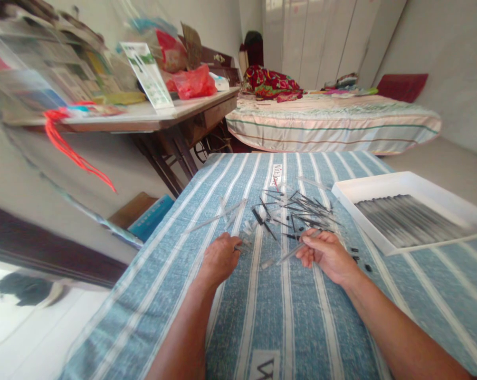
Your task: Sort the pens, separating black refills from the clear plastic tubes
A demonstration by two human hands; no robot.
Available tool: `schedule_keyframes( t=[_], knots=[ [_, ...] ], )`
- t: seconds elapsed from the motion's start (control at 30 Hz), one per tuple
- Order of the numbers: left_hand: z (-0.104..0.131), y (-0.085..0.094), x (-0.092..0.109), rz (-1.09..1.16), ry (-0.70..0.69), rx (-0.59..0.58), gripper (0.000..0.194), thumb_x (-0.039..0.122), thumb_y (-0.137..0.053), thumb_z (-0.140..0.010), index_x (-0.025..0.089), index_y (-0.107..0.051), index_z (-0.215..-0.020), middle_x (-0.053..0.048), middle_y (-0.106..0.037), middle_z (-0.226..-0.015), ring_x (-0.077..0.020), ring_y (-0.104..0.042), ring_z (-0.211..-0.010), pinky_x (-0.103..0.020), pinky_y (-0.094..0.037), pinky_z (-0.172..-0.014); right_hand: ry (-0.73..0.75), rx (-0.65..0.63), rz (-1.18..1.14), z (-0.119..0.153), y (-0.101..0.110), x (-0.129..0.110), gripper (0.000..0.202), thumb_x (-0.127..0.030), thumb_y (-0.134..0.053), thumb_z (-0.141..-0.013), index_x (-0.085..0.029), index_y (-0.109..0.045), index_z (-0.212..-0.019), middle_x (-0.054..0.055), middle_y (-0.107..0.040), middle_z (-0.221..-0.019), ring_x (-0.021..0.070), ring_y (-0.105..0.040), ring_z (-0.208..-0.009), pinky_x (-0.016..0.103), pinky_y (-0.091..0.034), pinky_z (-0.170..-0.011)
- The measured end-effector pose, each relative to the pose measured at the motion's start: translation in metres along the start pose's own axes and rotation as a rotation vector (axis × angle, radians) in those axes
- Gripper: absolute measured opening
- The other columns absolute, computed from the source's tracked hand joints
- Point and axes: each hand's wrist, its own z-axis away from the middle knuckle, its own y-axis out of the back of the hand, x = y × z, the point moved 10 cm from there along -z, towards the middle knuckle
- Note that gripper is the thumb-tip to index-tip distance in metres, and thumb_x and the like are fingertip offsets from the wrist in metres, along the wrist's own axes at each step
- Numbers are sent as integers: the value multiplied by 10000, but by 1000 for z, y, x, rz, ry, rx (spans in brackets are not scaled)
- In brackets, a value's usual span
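My right hand (324, 252) is closed around a clear, slim pen barrel (289, 255), which slants down to the left over the cloth. A small clear piece (267, 263) lies by the barrel's lower end. To the left, my left hand (221, 257) is pinched shut; what its fingertips hold is too small and blurred to name. Beyond both hands lies a loose heap of thin black sticks (309, 207), which look like pen refills. Clear tubes (217, 217) are scattered left of the heap. Several small black caps (368, 268) rest beside my right hand.
A white open box (392, 249) with a row of dark pens (408, 219) stands at the right. Blue striped cloth (238, 316) covers the table. At the left are a desk (143, 124) with a red bag (194, 83) and hanging red cord (78, 158). Behind is a bed (329, 126).
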Motion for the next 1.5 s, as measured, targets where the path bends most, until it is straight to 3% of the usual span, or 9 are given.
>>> schedule_keyframes(
  t=[0.2, 0.37, 0.6, 0.77, 1.27, 1.5],
  knots=[
    [0, -1, 3, 14, -19, -17, 96, 176, -495, -737, 180, -589, -755, -48, -580, -820, -185, -570, -762, -263, -384, -672, 11, -7, -7, 0, 0, 0, 208, -301, -671, -687, -127, -574, -745, 66, -683, -590, 126, -568, -380, 206, -433, -368],
    [3, 3, 8, 68, -39, -16, 89, 167, -464, -755, 172, -541, -709, -33, -569, -742, -163, -551, -704, -243, -362, -625, 40, 1, -12, 0, 1, -3, 186, -286, -667, -697, -127, -584, -746, 70, -684, -590, 127, -567, -380, 202, -425, -360],
    [13, 1, 44, 679, -219, -80, 74, 190, -459, -741, 162, -519, -707, 35, -483, -602, -102, -447, -568, -200, -325, -537, 163, 9, -62, 4, -5, -18, 154, -267, -645, -726, -130, -589, -771, 85, -699, -652, 134, -588, -428, 221, -450, -397],
    [18, -2, 61, 913, -231, -139, 60, 198, -483, -739, 149, -506, -714, 58, -400, -546, -77, -358, -502, -195, -273, -477, 184, 29, -37, 5, -7, -21, 149, -261, -643, -730, -128, -588, -767, 83, -697, -645, 138, -590, -429, 226, -450, -395],
    [17, -4, 60, 1032, -221, -155, 64, 203, -503, -752, 143, -522, -737, 58, -436, -537, -65, -375, -484, -189, -270, -461, 196, 81, -68, 5, 2, -22, 172, -290, -656, -711, -137, -588, -749, 70, -693, -622, 141, -589, -417, 226, -449, -384],
    [19, -2, 64, 1077, -185, -147, 77, 214, -505, -752, 143, -529, -733, 46, -485, -546, -70, -419, -485, -188, -320, -468, 169, 51, -52, 5, -5, -19, 179, -289, -665, -699, -132, -584, -728, 71, -692, -617, 132, -580, -407, 219, -453, -377]
  ],
)
